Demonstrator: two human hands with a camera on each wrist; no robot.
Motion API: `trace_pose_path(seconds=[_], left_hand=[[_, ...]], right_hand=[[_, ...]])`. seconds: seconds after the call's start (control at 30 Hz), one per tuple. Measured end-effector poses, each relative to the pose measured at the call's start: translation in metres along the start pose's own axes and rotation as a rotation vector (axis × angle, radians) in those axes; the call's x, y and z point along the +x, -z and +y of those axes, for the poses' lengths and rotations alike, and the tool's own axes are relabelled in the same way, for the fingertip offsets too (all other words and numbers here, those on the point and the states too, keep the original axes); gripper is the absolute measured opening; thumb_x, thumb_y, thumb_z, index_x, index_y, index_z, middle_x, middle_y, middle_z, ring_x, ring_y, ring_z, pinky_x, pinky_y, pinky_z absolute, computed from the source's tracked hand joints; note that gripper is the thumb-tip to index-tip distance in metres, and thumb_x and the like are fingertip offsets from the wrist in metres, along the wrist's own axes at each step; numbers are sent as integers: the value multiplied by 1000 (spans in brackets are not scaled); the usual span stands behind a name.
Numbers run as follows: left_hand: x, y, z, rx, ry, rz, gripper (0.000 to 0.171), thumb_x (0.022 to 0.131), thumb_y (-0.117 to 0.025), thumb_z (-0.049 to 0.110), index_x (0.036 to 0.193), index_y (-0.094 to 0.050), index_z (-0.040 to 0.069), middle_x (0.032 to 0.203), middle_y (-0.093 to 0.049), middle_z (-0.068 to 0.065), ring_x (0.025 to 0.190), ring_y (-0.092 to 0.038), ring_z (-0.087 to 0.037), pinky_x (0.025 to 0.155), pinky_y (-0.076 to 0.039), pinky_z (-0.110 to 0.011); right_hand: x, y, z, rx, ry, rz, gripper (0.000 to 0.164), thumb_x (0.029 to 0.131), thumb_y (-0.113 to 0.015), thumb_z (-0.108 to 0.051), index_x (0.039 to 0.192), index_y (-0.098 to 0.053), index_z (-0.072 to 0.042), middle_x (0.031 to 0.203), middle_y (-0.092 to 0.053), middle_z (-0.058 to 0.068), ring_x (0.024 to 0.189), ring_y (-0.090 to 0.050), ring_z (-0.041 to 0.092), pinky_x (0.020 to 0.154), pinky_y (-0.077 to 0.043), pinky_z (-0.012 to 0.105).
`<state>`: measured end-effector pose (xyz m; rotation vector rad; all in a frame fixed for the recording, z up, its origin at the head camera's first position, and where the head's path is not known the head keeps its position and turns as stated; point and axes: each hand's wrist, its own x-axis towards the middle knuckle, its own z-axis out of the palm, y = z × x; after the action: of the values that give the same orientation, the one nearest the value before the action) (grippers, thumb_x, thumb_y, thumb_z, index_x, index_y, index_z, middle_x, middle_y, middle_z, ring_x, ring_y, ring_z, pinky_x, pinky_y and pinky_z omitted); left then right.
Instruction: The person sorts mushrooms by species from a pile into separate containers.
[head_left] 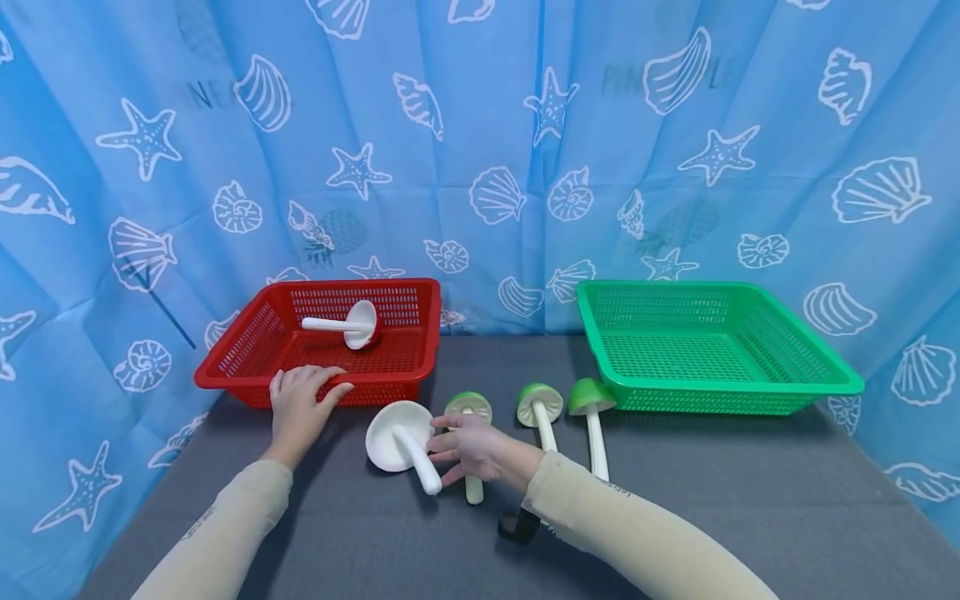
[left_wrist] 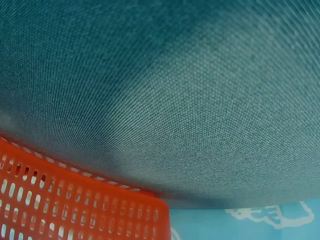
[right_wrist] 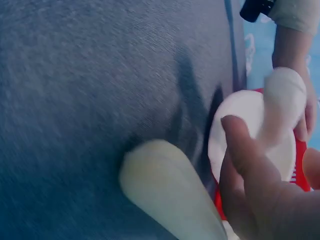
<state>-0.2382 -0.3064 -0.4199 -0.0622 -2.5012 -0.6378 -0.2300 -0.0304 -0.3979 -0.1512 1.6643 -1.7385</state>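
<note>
My left hand (head_left: 300, 408) rests at the front rim of the red basket (head_left: 390, 390), thumb apart from its fingers. A toy mushroom (head_left: 384, 446) lies before that basket, white underside up and stem toward me; its cap's top is hidden. Just right of its stem, my right hand (head_left: 476, 450) reaches over with spread fingers. In the right wrist view the fingers are near the white mushroom (right_wrist: 235, 102); contact is unclear. Beneath the right hand lies a green-capped mushroom (head_left: 471, 402), partly covered; its pale stem (right_wrist: 165, 185) shows large in the right wrist view.
Inside the red basket lies a red-capped mushroom (head_left: 326, 325). Two more green-capped mushrooms, one at the middle (head_left: 540, 400) and one farther right (head_left: 591, 396), lie on the grey table (head_left: 712, 492). A green basket (head_left: 720, 400) stands at the back right, before a blue curtain (head_left: 480, 125).
</note>
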Motion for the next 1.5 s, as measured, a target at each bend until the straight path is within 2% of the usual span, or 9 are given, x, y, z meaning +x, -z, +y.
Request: trace_pose_path(seconds=[0.2, 0.37, 0.63, 0.77, 0.97, 1.3, 1.5], left_hand=[[0, 1, -2, -4, -8, 13, 42, 85, -76, 29, 120, -66, 10, 116, -62, -17, 116, -46, -38, 111, -10, -65], [0, 0, -2, 4, -4, 15, 42, 85, -75, 31, 121, -66, 11, 116, -62, -17, 116, -46, -38, 111, -10, -64], [0, -2, 0, 11, -7, 16, 42, 84, -76, 29, 119, -66, 9, 115, -62, -19, 116, -46, -39, 109, -11, -66], [0, -2, -1, 14, -17, 36, 41, 84, -76, 29, 119, -67, 9, 114, -62, -18, 115, -47, -39, 110, -12, -65], [0, -2, -3, 2, -25, 31, 40, 83, -77, 27, 118, -67, 9, 114, -63, -19, 115, -47, -39, 110, -11, -65], [0, 1, -5, 6, -30, 25, 42, 83, -76, 31, 119, -67, 10, 114, -63, -18, 114, -48, -38, 110, -14, -65], [0, 2, -4, -7, -33, 21, 44, 83, -77, 32, 119, -66, 10, 115, -62, -17, 113, -49, -37, 110, -15, -64]], right_hand=[[4, -4, 7, -12, -36, -16, 46, 94, -54, 4, 137, -40, 5, 111, -54, 17, 95, -59, 28, 70, -56, 46], [6, -6, 9, -20, -30, -22, 46, 93, -55, 5, 137, -41, 6, 109, -53, 15, 86, -58, 23, 64, -56, 36], [-4, -9, 6, -27, 3, 12, 43, 94, -55, 5, 134, -43, 11, 108, -53, 15, 86, -56, 23, 71, -57, 42], [-13, -7, -1, -29, 8, -17, 43, 96, -53, 3, 136, -41, 13, 114, -51, 16, 91, -55, 23, 75, -57, 41], [-28, 0, -17, -46, 45, -46, 42, 97, -52, 0, 137, -43, 10, 120, -50, 17, 97, -54, 26, 72, -55, 35], [-37, 4, -51, 12, 95, 3, 40, 96, -54, 1, 135, -48, 6, 113, -54, 14, 95, -56, 25, 69, -54, 34], [-38, 2, -70, 27, 126, 4, 41, 98, -52, -1, 138, -45, 5, 125, -51, 17, 97, -55, 24, 72, -54, 35]])
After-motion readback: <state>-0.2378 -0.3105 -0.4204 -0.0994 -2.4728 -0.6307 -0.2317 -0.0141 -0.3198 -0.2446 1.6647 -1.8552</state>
